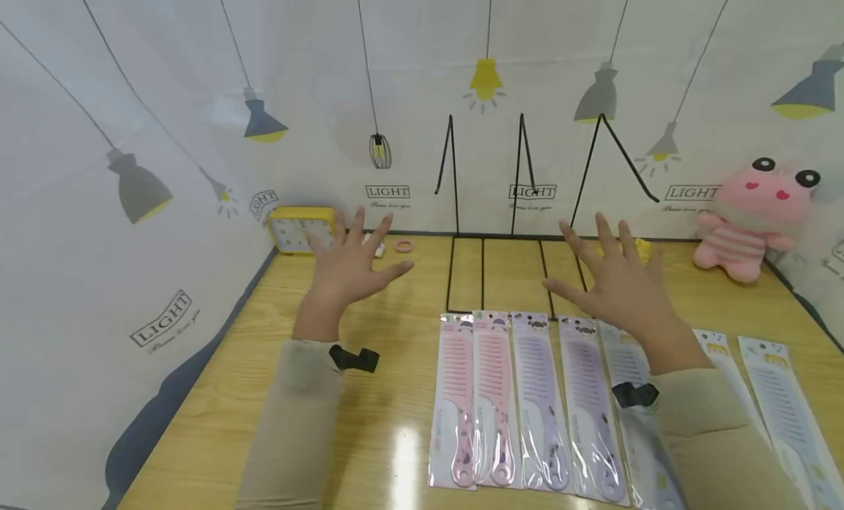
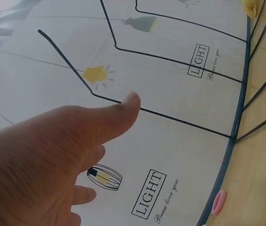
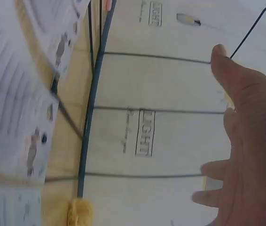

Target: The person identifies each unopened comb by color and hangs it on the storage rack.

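My left hand point(image 1: 349, 272) is raised over the left side of the table with its fingers spread, holding nothing. My right hand point(image 1: 620, 286) is likewise spread, above the tops of the packaged combs. Several combs in clear packets lie in a row: a pink comb point(image 1: 456, 400) and another pink comb point(image 1: 494, 400) at the left, a purple comb point(image 1: 542, 400) and a second purple comb point(image 1: 589, 407) beside them, then blue ones such as the blue comb point(image 1: 787, 415). The right forearm hides part of this row. Behind the combs stands a black wire rack point(image 1: 514, 237) with upright hooked prongs.
A yellow clock point(image 1: 303, 230) stands at the back left, partly behind the left fingers. Near it lies a pink hair tie point(image 1: 404, 246). A yellow scrunchie point(image 3: 80, 212) sits behind the right hand. At the back right, a pink plush toy point(image 1: 745, 231) leans against the printed cloth backdrop point(image 1: 422, 70).
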Demonstrator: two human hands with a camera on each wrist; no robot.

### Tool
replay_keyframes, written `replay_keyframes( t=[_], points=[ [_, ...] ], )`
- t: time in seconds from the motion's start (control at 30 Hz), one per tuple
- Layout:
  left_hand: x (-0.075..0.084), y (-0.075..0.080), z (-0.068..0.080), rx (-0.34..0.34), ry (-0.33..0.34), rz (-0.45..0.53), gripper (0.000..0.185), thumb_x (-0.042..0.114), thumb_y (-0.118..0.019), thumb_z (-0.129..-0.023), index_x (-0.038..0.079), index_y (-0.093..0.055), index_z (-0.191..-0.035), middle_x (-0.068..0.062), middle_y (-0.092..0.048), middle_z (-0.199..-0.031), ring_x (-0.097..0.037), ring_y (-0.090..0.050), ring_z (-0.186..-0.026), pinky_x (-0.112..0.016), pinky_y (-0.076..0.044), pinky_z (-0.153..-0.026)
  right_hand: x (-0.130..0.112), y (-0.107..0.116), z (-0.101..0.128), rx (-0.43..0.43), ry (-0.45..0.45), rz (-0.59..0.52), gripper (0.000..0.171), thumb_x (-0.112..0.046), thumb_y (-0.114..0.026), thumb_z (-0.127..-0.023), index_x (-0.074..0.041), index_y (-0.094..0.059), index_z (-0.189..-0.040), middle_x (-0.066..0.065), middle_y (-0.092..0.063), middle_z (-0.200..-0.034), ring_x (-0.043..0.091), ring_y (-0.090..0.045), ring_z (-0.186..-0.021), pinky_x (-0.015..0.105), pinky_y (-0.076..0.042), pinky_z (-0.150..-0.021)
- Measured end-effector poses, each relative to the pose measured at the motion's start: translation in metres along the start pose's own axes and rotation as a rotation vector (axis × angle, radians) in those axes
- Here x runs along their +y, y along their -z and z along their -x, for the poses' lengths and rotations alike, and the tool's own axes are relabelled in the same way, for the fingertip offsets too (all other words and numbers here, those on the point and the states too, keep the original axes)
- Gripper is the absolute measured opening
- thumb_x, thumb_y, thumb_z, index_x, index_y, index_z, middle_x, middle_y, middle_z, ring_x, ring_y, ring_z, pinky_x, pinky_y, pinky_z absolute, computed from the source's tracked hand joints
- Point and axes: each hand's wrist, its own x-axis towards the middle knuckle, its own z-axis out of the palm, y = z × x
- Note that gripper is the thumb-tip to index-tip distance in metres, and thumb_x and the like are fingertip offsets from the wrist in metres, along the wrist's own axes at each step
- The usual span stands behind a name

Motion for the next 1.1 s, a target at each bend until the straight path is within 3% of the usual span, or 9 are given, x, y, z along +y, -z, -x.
replay_keyframes(
  t=[0.1,0.17,0.27,0.4,0.6,0.8,1.1],
  points=[
    [0.011,-0.015,-0.001,-0.069,-0.076,0.110,0.082,0.076,-0.037,-0.095,0.036,-0.014,-0.162,-0.007,-0.021,-0.166,-0.040,-0.015,-0.151,-0.071,-0.014,-0.115,-0.032,-0.015,0.000,-0.059,0.105,-0.160,0.081,-0.067,-0.051,-0.096,-0.027,-0.024,-0.162,0.021,-0.024,-0.163,0.051,-0.027,-0.144,0.076,-0.024,-0.108],
    [0.022,-0.033,-0.002,-0.143,-0.129,0.214,0.073,0.066,-0.042,-0.099,0.032,-0.025,-0.161,-0.007,-0.037,-0.160,-0.037,-0.036,-0.145,-0.063,-0.029,-0.115,-0.060,-0.032,-0.002,-0.116,0.196,-0.267,0.069,-0.052,-0.057,-0.099,-0.013,-0.043,-0.154,0.021,-0.045,-0.152,0.046,-0.045,-0.135,0.066,-0.038,-0.107],
    [0.037,-0.066,-0.006,-0.244,-0.193,0.322,0.060,0.055,-0.046,-0.103,0.030,-0.037,-0.157,-0.007,-0.050,-0.152,-0.032,-0.052,-0.133,-0.054,-0.043,-0.108,-0.099,-0.060,-0.010,-0.195,0.283,-0.327,0.052,-0.035,-0.065,-0.099,-0.003,-0.058,-0.139,0.018,-0.063,-0.133,0.037,-0.059,-0.122,0.055,-0.047,-0.104],
    [0.047,-0.105,-0.014,-0.281,-0.251,0.371,0.049,0.043,-0.045,-0.106,0.029,-0.044,-0.154,-0.007,-0.048,-0.153,-0.029,-0.045,-0.140,-0.049,-0.038,-0.114,-0.126,-0.087,-0.020,-0.261,0.267,-0.229,0.057,-0.035,-0.071,-0.095,-0.003,-0.057,-0.139,0.018,-0.062,-0.131,0.035,-0.059,-0.121,0.051,-0.048,-0.103],
    [0.045,-0.137,-0.017,-0.163,-0.254,0.446,0.045,0.039,-0.044,-0.108,0.022,-0.052,-0.149,-0.003,-0.041,-0.158,-0.026,-0.028,-0.150,-0.048,-0.023,-0.121,-0.123,-0.101,-0.019,-0.276,0.242,-0.153,0.075,-0.051,-0.077,-0.085,-0.003,-0.057,-0.139,0.019,-0.053,-0.140,0.036,-0.052,-0.129,0.051,-0.044,-0.109],
    [0.041,-0.146,-0.015,-0.110,-0.261,0.482,0.048,0.038,-0.048,-0.106,0.017,-0.051,-0.149,0.002,-0.038,-0.160,-0.020,-0.025,-0.151,-0.044,-0.019,-0.123,-0.111,-0.100,-0.010,-0.260,0.292,-0.203,0.079,-0.055,-0.079,-0.080,-0.003,-0.060,-0.136,0.017,-0.052,-0.141,0.035,-0.050,-0.129,0.050,-0.043,-0.109],
    [0.038,-0.141,-0.017,-0.084,-0.242,0.467,0.049,0.041,-0.051,-0.105,0.018,-0.053,-0.148,0.003,-0.040,-0.158,-0.021,-0.028,-0.150,-0.044,-0.019,-0.123,-0.119,-0.094,-0.011,-0.268,0.313,-0.184,0.089,-0.066,-0.080,-0.071,-0.006,-0.061,-0.134,0.012,-0.056,-0.132,0.032,-0.050,-0.124,0.050,-0.045,-0.107]
  ],
)
